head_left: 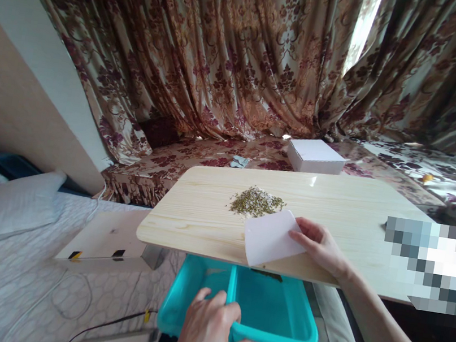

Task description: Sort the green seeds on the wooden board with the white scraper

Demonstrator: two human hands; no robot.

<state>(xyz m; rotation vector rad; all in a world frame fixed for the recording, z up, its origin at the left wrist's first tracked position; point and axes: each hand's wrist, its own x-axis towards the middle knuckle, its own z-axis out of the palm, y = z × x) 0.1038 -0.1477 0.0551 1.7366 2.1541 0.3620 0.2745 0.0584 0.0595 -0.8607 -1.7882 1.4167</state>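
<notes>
My right hand (317, 244) pinches a white sheet of stiff paper (271, 237) near its right edge, holding it over the front edge of the wooden tabletop (188, 205). Just behind the sheet lies a heap of mixed small green and whitish seeds or grains (256, 201). Below the table edge is a turquoise two-compartment plastic bin (275, 338). The fingers of my left hand (210, 328) curl over its near rim by the divider, thumb along the outside. Some dark bits sit at the far side of the bin's right compartment, partly hidden under the table.
A white box (316, 155) and a small pale blue cloth (239, 162) rest behind the table. To the left, a flat white box (111, 236) and cables lie on the bed (23, 277). Someone, blurred out, is at the right edge. Patterned curtains hang behind.
</notes>
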